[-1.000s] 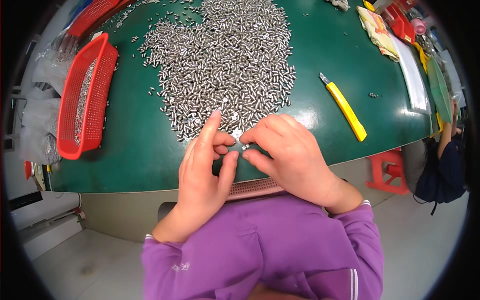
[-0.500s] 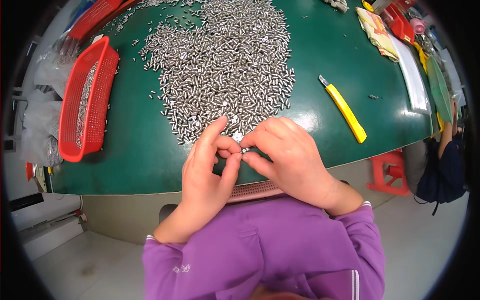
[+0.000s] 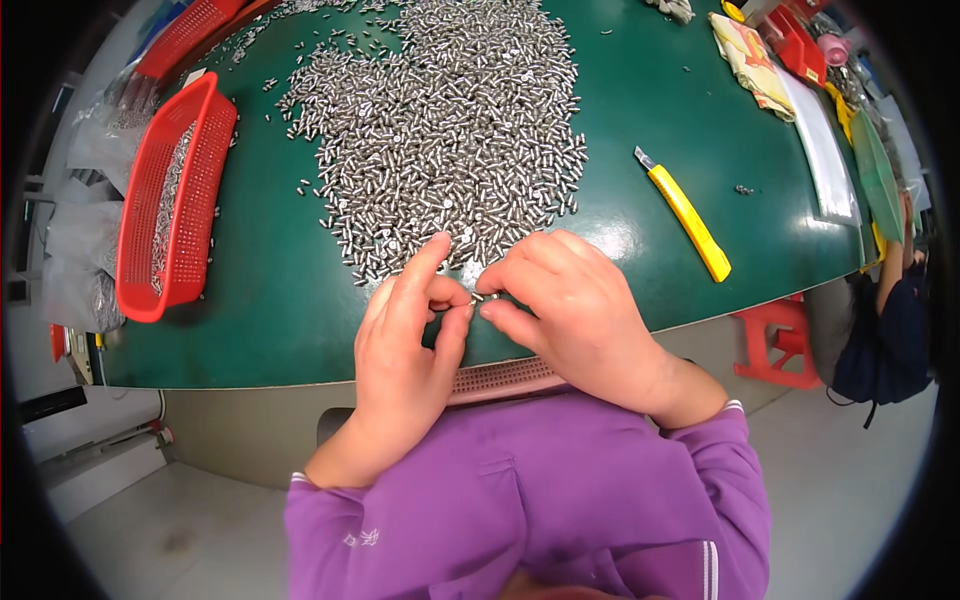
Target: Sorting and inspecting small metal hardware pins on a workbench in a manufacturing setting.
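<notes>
A broad heap of small silvery metal pins covers the middle of the green table. At its near edge my two hands almost meet. My left hand pinches a tiny metal pin between thumb and a bent finger, while another finger points up over the heap. Close beside it, my right hand has its thumb and forefinger nearly together, with a bit of shiny metal between them. The curled fingers hide most of what the right hand holds.
A red perforated basket holding metal pieces stands on the left. A yellow utility knife lies right of the heap, its blade out. A folded cloth and clear plastic sheets lie far right. A person's arm shows beyond.
My left hand has shifted slightly left, widening the gap between my fingertips. The metal pin now shows between them. My right hand has stayed almost in place.
</notes>
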Motion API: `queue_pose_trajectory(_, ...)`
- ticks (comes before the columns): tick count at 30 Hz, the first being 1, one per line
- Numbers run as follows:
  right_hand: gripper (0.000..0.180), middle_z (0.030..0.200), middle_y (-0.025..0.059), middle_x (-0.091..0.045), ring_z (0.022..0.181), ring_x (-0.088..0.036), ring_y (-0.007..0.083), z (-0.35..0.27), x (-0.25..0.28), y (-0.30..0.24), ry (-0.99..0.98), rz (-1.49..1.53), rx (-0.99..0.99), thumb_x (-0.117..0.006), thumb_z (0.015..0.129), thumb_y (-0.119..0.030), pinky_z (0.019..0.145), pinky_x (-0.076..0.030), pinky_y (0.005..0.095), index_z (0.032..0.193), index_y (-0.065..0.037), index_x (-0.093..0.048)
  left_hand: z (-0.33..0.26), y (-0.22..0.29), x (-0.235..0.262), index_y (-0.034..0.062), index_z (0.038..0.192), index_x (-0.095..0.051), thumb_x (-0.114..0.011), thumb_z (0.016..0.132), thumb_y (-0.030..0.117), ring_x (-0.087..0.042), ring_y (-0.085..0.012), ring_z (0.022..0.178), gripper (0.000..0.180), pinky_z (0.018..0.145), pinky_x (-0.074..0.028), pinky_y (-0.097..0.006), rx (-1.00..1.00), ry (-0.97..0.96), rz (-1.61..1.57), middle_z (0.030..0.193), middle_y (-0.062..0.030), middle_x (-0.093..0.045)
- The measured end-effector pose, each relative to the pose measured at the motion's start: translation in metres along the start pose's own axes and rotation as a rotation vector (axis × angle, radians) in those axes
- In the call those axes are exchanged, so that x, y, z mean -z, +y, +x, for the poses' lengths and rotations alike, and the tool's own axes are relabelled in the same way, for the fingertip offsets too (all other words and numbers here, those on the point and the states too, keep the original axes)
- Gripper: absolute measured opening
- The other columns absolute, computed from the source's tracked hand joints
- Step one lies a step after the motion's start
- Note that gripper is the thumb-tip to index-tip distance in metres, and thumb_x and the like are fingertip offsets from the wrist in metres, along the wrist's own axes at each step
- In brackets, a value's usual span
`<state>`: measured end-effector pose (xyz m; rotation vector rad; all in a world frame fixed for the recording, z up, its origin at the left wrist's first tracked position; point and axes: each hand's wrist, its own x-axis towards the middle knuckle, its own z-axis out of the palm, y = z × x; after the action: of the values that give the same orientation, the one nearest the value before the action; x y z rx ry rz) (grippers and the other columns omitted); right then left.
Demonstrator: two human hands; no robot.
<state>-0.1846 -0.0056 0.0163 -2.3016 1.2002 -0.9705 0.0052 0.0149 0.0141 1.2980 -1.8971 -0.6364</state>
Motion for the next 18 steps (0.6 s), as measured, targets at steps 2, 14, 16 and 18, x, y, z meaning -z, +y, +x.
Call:
queue_pose_trajectory(2, 0.02, 0.086, 0.006, -0.059, 0.083, -0.059, 0.028, 0.0022, -0.0004, -0.0018, -0.003, -0.001, -0.005, -0.078, 0.074, -0.009, 0.072, -0.049, 0.0407, 0.09, -0.009, -0.066, 0.0024, 0.0011, -0.0019, 0.0028, 0.142, -0.05, -0.07, 0.081, -0.009, -0.059, -0.0201, 0.083, 0.065, 0.075, -0.052, -0.034, -0.002, 0.001, -0.004, 0.087, -0.0038, -0.066)
queue_pose_trajectory(14, 0.02, 0.084, 0.0065, -0.062, 0.081, -0.061, 0.028, 0.0009, 0.0002, -0.0033, 0.025, 0.022, -0.015, -0.079, 0.072, -0.008, 0.072, -0.05, 0.0405, 0.088, -0.008, -0.067, -0.0054, -0.0062, -0.0031, 0.0007, 0.147, -0.043, -0.071, 0.081, -0.009, -0.059, -0.0197, 0.086, 0.073, 0.074, -0.051, -0.033, 0.001, 0.018, -0.033, 0.09, -0.0049, -0.065)
queue_pose_trajectory(16, 0.02, 0.084, 0.0065, -0.062, 0.081, -0.062, 0.0281, 0.0015, 0.0, -0.0036, 0.01, 0.008, -0.017, -0.079, 0.072, -0.007, 0.072, -0.05, 0.0404, 0.089, -0.008, -0.067, -0.0045, -0.0059, -0.0026, 0.0005, 0.148, -0.042, -0.071, 0.08, -0.009, -0.059, -0.0198, 0.087, 0.074, 0.074, -0.051, -0.033, -0.002, 0.009, -0.034, 0.091, -0.005, -0.064)
queue_pose_trajectory(18, 0.02, 0.084, 0.0066, -0.062, 0.08, -0.062, 0.0284, 0.0015, -0.0002, -0.004, 0.001, 0.007, -0.014, -0.079, 0.073, -0.007, 0.073, -0.05, 0.0402, 0.089, -0.008, -0.068, -0.0029, -0.0045, -0.0018, 0.0003, 0.149, -0.041, -0.071, 0.08, -0.009, -0.059, -0.0199, 0.087, 0.075, 0.075, -0.05, -0.032, -0.006, 0.001, -0.035, 0.091, -0.0051, -0.064)
